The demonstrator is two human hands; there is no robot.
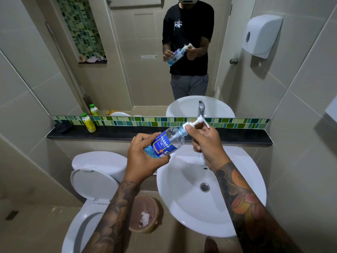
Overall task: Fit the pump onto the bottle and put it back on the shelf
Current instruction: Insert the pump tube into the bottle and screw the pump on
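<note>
A clear bottle point(168, 140) with a blue label and blue gel is tilted, neck pointing up and to the right, above the left rim of the sink. My left hand point(144, 157) grips its lower body. The white pump point(197, 122) sits at the bottle's neck with its tube inside the bottle. My right hand point(205, 141) pinches the pump's collar with thumb and fingers. The dark shelf point(113, 135) runs along the wall behind, under the mirror.
A yellow bottle with a green cap point(88, 122) and a dark cloth point(63, 126) are on the shelf's left end. The white sink point(184, 198) is below my hands, an open toilet point(91, 189) at left, a bin point(144, 212) between them. A paper dispenser point(260, 35) hangs on the right wall.
</note>
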